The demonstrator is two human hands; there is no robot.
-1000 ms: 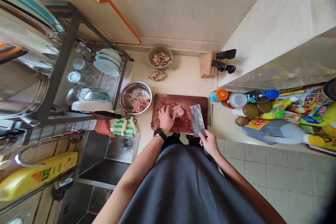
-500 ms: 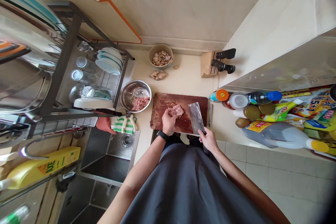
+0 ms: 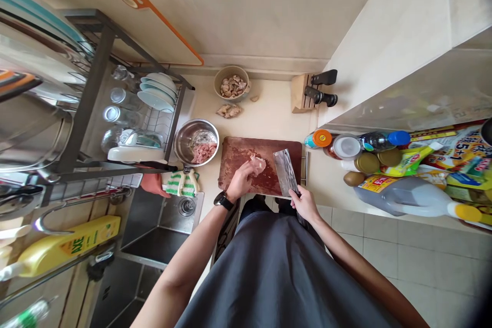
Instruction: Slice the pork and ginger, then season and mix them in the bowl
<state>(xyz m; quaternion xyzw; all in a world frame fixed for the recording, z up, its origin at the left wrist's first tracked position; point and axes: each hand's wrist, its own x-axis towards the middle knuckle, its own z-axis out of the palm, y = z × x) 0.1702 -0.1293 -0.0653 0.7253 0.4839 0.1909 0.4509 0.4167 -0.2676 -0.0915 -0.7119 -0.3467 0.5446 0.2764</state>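
Handle of the cleaver (image 3: 285,171) is hidden inside the right hand (image 3: 305,204), fingers wrapped fully around it, with the blade over the right end of the cutting board (image 3: 234,149) at frame centre. Left hand (image 3: 240,180) fingers pinch the raw meat (image 3: 258,164) mid-board, and the fingertips are hard to separate from it. Versus half a second ago, the left wrist has swung left and the cleaver is unmoved.

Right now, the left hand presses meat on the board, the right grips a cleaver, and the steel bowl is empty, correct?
Not empty: the head view shows the steel bowl holding meat pieces. Left hand on meat, right hand gripping cleaver: correct.
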